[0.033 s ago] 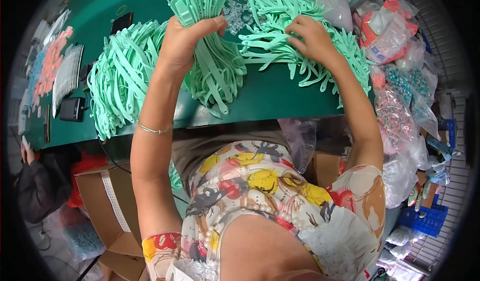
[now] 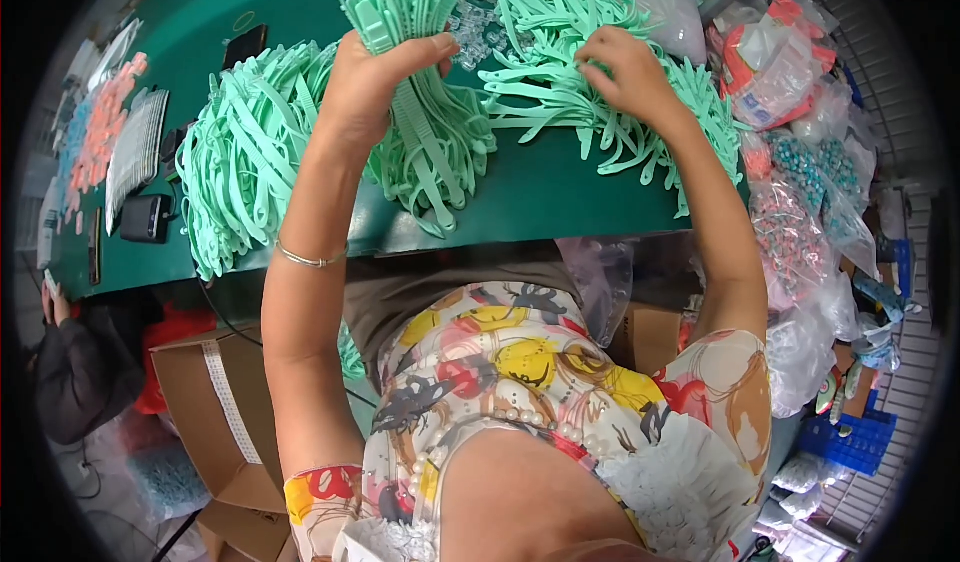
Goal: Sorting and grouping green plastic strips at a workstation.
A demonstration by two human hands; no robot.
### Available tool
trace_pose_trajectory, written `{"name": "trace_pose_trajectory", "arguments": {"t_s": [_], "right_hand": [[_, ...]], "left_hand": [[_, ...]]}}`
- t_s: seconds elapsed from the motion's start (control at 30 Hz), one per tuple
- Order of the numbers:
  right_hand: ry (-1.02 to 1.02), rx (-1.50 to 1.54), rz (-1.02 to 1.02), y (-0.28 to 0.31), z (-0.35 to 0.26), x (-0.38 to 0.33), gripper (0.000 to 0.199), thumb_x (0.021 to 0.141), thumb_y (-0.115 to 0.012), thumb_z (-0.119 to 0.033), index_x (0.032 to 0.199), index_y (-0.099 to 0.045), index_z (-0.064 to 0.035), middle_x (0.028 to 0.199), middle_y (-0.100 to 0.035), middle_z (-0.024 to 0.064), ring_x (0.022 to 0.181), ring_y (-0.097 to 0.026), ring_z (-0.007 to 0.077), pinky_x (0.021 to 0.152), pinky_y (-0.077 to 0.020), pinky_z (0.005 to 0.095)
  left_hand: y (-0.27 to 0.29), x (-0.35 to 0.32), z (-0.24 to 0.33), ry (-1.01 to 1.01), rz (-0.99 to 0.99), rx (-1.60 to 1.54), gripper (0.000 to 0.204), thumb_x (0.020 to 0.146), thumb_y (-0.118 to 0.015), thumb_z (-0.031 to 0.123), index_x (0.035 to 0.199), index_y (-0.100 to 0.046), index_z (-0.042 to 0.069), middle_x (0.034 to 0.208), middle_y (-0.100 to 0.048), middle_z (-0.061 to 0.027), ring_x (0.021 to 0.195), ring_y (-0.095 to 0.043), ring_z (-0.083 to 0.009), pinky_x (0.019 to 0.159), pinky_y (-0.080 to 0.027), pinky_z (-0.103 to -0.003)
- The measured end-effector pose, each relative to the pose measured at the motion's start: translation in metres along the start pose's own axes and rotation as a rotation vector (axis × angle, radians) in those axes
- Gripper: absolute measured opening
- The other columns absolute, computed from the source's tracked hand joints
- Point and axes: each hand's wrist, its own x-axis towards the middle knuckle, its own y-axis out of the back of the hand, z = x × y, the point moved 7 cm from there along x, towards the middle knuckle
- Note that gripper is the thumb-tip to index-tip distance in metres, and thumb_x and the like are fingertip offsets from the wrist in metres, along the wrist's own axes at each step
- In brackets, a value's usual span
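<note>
My left hand [image 2: 368,87] is wrapped round a thick bundle of mint-green notched plastic straps [image 2: 425,132]. The strap ends fan out above the fist, and the rest hangs down to the green tabletop. My right hand [image 2: 632,77] hovers over a spread pile of the same straps [image 2: 560,87] on the right. Its fingers are bent, with the thumb apart from the index finger and nothing visible between them. Another heap of straps [image 2: 250,152] lies left of my left forearm.
Small clear plastic pieces [image 2: 478,22] lie behind the bundle. Toward the left are a black phone [image 2: 245,46], a dark box-shaped device [image 2: 146,219] and coral pieces [image 2: 105,127]. Filled plastic bags [image 2: 790,222] crowd the right side. An open carton [image 2: 215,402] stands below the table.
My right hand has shifted slightly, its thumb drawing nearer the index finger. The top of the bundle in my left hand has moved a little to the right.
</note>
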Motion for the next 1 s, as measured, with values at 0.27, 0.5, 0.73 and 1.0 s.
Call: {"name": "trace_pose_trajectory", "arguments": {"t_s": [0.27,0.5,0.73,1.0], "right_hand": [[-0.216,0.453,0.31,0.069,0.009,0.04,0.015,0.083,-0.062,-0.013,0.089,-0.061,0.0008,0.076,-0.059,0.0,0.068,-0.052,0.0065,0.062,-0.0428,0.0229],[-0.03,0.389,0.143,0.053,-0.071,0.065,0.014,0.082,-0.062,-0.012,0.088,-0.061,0.0001,0.074,-0.059,-0.0009,0.068,-0.053,0.0076,0.063,-0.043,0.0231],[-0.288,0.61,0.151,0.038,0.039,0.036,0.016,0.079,-0.063,-0.012,0.093,-0.064,-0.0047,0.081,-0.063,0.0059,0.068,-0.055,0.0122,0.07,-0.0454,0.0253],[-0.068,-0.17,-0.014,-0.009,0.026,0.026,0.028,0.074,-0.061,-0.008,0.1,-0.062,-0.0171,0.087,-0.054,0.004,0.09,-0.054,0.0233,0.074,-0.044,0.0358]], "left_hand": [[-0.028,0.019,-0.008,-0.013,-0.046,-0.062,0.027,0.073,-0.065,0.011,0.098,-0.063,0.001,0.094,-0.065,-0.0044,0.078,-0.055,-0.0101,0.072,-0.045,-0.026],[-0.043,0.022,-0.019,-0.013,-0.096,-0.068,0.025,0.072,-0.068,0.01,0.095,-0.064,0.003,0.089,-0.063,-0.0026,0.08,-0.056,-0.0104,0.073,-0.044,-0.025],[-0.018,0.01,-0.009,-0.015,0.01,-0.024,0.025,0.073,-0.069,0.014,0.093,-0.061,0.0,0.082,-0.062,-0.0055,0.076,-0.059,-0.0138,0.07,-0.046,-0.027],[-0.01,0.004,-0.006,-0.016,0.013,-0.035,0.028,0.074,-0.068,0.016,0.094,-0.058,0.0,0.08,-0.062,-0.0095,0.075,-0.061,-0.0173,0.069,-0.048,-0.029]]}}
